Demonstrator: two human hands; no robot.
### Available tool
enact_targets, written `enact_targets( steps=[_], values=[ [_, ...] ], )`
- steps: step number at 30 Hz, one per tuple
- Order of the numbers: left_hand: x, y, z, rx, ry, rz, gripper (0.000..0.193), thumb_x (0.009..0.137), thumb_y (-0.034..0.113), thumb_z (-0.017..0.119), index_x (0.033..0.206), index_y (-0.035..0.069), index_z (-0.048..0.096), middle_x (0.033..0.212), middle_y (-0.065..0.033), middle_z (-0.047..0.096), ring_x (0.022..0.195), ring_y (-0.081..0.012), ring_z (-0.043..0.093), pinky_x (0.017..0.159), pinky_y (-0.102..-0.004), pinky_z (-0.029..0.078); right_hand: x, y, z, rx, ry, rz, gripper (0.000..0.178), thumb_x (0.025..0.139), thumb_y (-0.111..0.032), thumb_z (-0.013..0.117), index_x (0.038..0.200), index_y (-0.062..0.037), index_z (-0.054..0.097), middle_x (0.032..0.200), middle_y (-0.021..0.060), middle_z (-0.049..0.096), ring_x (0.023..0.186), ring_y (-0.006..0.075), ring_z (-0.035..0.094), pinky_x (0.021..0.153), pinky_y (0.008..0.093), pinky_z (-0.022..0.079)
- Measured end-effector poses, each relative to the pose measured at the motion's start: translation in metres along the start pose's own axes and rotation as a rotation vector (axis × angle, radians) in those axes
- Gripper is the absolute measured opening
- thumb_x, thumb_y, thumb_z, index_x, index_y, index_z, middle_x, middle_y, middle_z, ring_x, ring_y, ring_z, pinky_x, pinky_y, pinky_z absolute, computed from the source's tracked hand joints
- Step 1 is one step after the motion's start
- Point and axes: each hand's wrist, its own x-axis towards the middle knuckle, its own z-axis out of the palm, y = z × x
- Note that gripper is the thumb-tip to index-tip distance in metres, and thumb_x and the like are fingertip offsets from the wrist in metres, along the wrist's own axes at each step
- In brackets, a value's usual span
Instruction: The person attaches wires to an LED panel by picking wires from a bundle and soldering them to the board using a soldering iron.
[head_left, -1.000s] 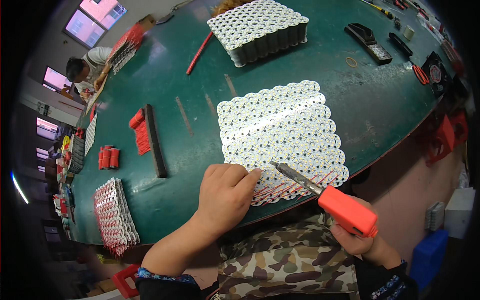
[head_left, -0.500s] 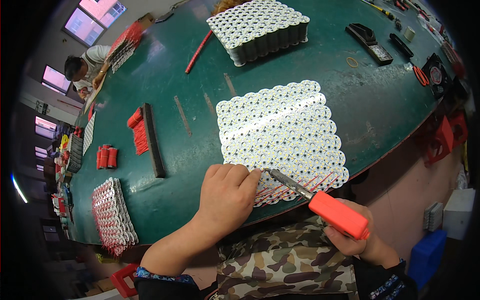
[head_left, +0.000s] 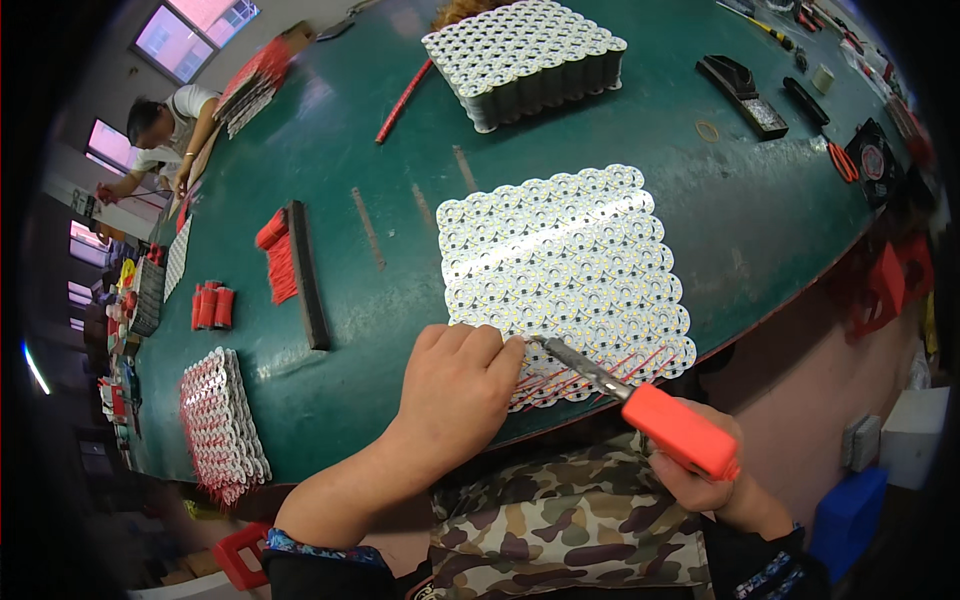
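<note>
Near the front edge of the green worktop (head_left: 370,400), we have a white scallop-edged panel (head_left: 555,270) lying flat, its rows of ring patterns dotted with small yellow and black parts. Our left hand (head_left: 452,385) rests over the panel's near left part, fingers curled in and thumb and forefinger close together; we cannot tell whether they pinch a wire, since the fingertips are mostly hidden. Our right hand (head_left: 700,470) is closed around the red handle of a soldering iron (head_left: 640,405), which slants up to the left over the panel, its tip just beside the thumb and forefinger. Several thin red wires (head_left: 590,380) run slantwise across the panel's near rows.

Well to the left we see a black bar (head_left: 308,280) with a spread bundle of red wire (head_left: 283,270) just beside it, then smaller red bundles (head_left: 213,307), and nearer us a stack of wired panels (head_left: 222,425). Beyond the flat panel stands a thick white-topped stack (head_left: 530,55), with a red stick (head_left: 403,103) at its left. Farther right lies a black tray (head_left: 742,95). At the far left, another person (head_left: 193,103) leans by the worktop's edge with one arm stretched out.
</note>
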Motion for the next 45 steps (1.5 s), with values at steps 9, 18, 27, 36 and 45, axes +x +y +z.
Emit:
enact_targets(
  steps=[9,18,27,36,45],
  values=[
    [-0.002,-0.004,0.000,-0.001,-0.001,-0.003,0.023,0.079,0.007,0.069,0.101,0.008,0.074,0.081,-0.0031,0.061,0.076,-0.0247,0.061,0.072,-0.0410,0.045,-0.004,-0.004,0.003,-0.010,0.080,0.040,0.047,0.073,-0.006,0.083,0.116,0.0016,0.068,0.107,0.0195,0.072,0.073,0.0312,0.072,0.064,0.0379,0.057],
    [-0.024,-0.053,-0.033,-0.039,0.187,-0.159,0.020,0.083,0.003,0.072,0.103,0.006,0.073,0.094,-0.0106,0.067,0.091,-0.0306,0.066,0.079,-0.0447,0.051,-0.008,-0.008,-0.003,0.169,0.193,0.208,0.038,0.075,-0.008,0.072,0.111,0.0037,0.071,0.098,0.0144,0.071,0.077,0.0266,0.070,0.071,0.0344,0.056],
    [-0.113,-0.251,-0.059,0.277,0.039,-0.549,0.028,0.088,0.010,0.071,0.114,0.001,0.071,0.113,-0.0164,0.067,0.106,-0.0374,0.064,0.092,-0.0447,0.053,-0.020,0.006,0.004,0.197,0.090,0.166,0.042,0.089,0.000,0.062,0.130,0.0062,0.058,0.115,0.0157,0.071,0.070,0.0096,0.064,0.067,0.0279,0.053],
    [-0.098,-0.283,-0.045,0.298,-0.045,-0.549,0.018,0.089,0.015,0.070,0.104,0.005,0.072,0.110,-0.0127,0.069,0.105,-0.0355,0.065,0.090,-0.0489,0.053,-0.003,-0.020,0.008,0.244,0.140,0.354,0.037,0.087,-0.005,0.064,0.122,0.0053,0.063,0.112,0.0148,0.069,0.076,0.0134,0.067,0.071,0.0299,0.054],
    [-0.095,-0.278,-0.037,0.395,-0.036,-0.527,0.012,0.087,0.011,0.070,0.096,0.004,0.069,0.094,-0.0141,0.068,0.094,-0.0383,0.066,0.084,-0.0499,0.052,0.003,-0.016,0.006,0.192,0.141,0.175,0.039,0.085,-0.006,0.067,0.123,0.0045,0.061,0.114,0.0171,0.067,0.096,0.0222,0.067,0.085,0.0349,0.054]
  ],
)
